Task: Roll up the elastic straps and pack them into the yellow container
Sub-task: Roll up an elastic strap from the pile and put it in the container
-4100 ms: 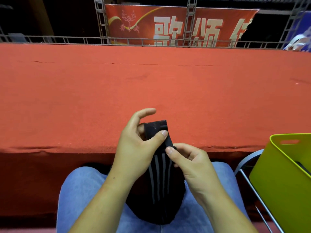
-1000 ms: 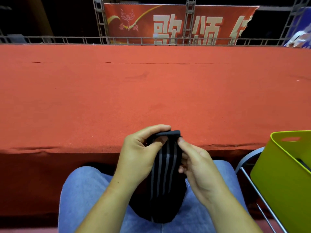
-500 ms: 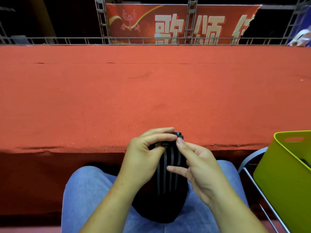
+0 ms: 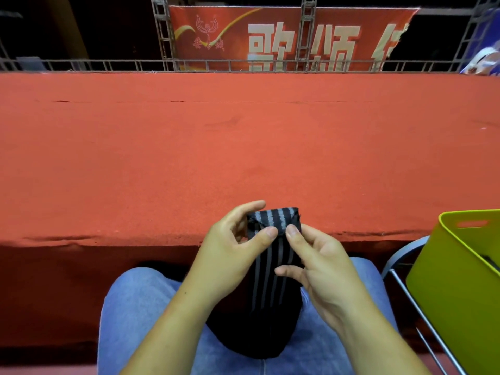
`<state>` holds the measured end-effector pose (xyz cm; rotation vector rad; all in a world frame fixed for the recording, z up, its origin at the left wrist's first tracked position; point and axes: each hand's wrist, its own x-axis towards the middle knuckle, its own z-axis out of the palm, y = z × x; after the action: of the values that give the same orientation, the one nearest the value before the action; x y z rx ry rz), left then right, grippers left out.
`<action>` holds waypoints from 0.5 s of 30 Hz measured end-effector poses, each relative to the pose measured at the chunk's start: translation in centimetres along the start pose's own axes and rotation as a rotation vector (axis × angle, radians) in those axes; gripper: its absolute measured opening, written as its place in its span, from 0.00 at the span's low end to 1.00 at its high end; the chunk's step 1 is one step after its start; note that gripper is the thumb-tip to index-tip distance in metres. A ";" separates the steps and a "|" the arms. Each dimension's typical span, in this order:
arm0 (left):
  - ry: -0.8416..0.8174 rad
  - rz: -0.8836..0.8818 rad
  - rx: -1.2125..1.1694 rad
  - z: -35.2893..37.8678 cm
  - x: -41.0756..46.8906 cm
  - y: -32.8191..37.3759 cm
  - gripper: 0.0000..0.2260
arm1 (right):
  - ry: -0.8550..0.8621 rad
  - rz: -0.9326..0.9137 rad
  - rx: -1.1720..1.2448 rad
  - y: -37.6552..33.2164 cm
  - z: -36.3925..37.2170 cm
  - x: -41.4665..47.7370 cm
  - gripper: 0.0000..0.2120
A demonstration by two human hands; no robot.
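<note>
A seated person starts a roll at the top end of a black elastic strap with grey stripes, held just below the centre of the frame. The left hand grasps the strap's left edge, thumb pressed on the folded-over end, while the right hand pinches the right edge with thumb and forefinger. Both thumbs meet on the fold, apparently to keep the first turn tight so the springy fabric does not unwind. The rest of the strap hangs down and pools on the lap, over the blue jeans, which seems to serve as a rest for the slack while the roll grows. The yellow container stands at the lower right edge of the frame on what looks like a chair, near the right hand, probably for a short drop once the roll is finished; something dark lies inside it, too little in view to identify. The red-covered worktop spreads across the middle of the frame.
</note>
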<state>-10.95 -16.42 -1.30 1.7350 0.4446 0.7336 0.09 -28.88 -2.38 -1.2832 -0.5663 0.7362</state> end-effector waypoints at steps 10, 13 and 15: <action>0.051 0.073 0.042 0.1 -0.2 -0.1 0.15 | -0.005 0.130 -0.054 0.2 -0.2 -0.1 0.17; 0.068 0.099 0.031 0.1 -0.1 -0.3 0.14 | -0.001 0.165 -0.054 0.2 -0.2 0.0 0.21; 0.084 0.125 0.043 0.1 0.0 -0.4 0.15 | -0.016 0.183 -0.095 0.4 -0.2 0.0 0.22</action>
<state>-10.85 -16.40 -1.76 1.7898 0.4142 0.8944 0.19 -28.98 -2.78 -1.4316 -0.5066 0.8799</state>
